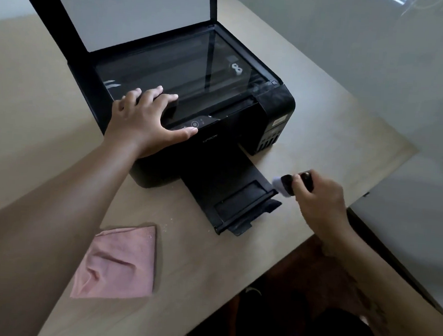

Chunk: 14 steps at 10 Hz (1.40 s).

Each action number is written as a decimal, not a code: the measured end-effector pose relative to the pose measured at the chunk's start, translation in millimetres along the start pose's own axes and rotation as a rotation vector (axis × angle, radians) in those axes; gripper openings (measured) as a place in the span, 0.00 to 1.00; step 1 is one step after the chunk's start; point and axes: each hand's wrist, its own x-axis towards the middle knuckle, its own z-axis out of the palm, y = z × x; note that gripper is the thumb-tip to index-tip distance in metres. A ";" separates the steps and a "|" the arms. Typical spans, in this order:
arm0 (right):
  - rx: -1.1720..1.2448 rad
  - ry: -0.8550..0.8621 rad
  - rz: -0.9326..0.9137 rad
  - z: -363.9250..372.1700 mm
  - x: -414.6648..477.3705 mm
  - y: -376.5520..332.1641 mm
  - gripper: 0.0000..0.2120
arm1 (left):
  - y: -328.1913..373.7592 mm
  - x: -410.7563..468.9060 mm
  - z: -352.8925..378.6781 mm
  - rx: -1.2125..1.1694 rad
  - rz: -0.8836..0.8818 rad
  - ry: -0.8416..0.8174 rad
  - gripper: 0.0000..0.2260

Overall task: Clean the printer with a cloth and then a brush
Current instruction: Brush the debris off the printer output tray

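Head view, Inspector A: printer (217, 141) sits on the desk (310, 121), lid (126, 11) raised, scanner glass exposed, output tray (229, 194) pulled out toward the person. Left hand (142, 125) lies flat on the front left corner, fingers (155, 92) spread, gripping nothing.

Inspector B: Purpose of that hand?

Inspector A: Judged as bracing, so the unit does not slide under brushing. Right hand (318, 198) has its fingers clamped on a dark brush (287, 184), pale bristles pointing at the tray's right edge, very close to it; contact cannot be confirmed.

Inspector B: And the cloth?

Inspector A: Cloth (119, 263), pink and rumpled, lies on the desk near the front edge, well apart from the printer, untouched by either hand. Judged: wiping stage finished, brushing stage in hand.

Inspector B: Why the tray?

Inspector A: Its ridges and recess likely trap dust a cloth misses. Risk noted: the extended tray looks light and could flex under pressure.
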 end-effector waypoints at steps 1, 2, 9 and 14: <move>-0.077 -0.044 0.087 -4.5 -13.5 16.2 0.16 | 0.8 -0.7 0.2 -0.005 0.002 0.001 0.42; 0.071 -0.101 0.117 8.3 -22.5 17.7 0.15 | 0.9 -0.4 0.2 -0.003 0.003 0.000 0.42; 0.013 -0.524 -0.261 74.7 -32.1 -46.5 0.09 | 1.9 0.8 0.6 -0.009 0.004 0.007 0.42; -0.032 -0.082 -0.247 98.3 52.7 -52.4 0.09 | 2.6 -1.1 -0.2 0.016 0.020 0.039 0.41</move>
